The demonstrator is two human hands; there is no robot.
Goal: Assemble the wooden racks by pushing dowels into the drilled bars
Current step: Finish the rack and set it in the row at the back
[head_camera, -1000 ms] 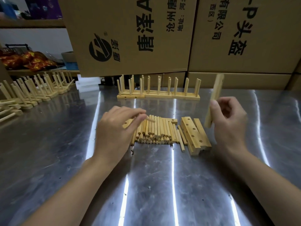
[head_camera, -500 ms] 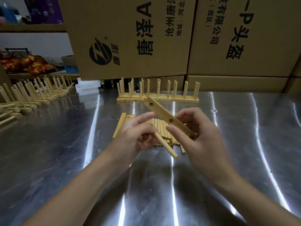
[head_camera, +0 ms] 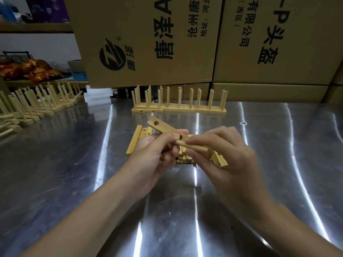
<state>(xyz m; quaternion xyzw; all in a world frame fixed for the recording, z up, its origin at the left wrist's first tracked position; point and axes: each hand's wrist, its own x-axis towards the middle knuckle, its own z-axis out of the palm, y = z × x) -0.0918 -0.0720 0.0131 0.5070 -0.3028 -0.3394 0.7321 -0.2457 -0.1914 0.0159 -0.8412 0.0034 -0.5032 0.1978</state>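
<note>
A drilled bar (head_camera: 163, 127) is held tilted above the steel table (head_camera: 74, 164), between both hands, over a heap of loose dowels (head_camera: 183, 160). One dowel (head_camera: 196, 147) meets the bar at its middle hole. The cartons (head_camera: 144, 25) behind carry a round logo with ®, "唐泽", "头盔", "有限公司" and "(西区)". The left hand (head_camera: 152, 158) pinches the bar beside that hole, fingers curled. The right hand (head_camera: 228, 158) curls tight round the dowel, with the bar's lower end showing beneath it.
</note>
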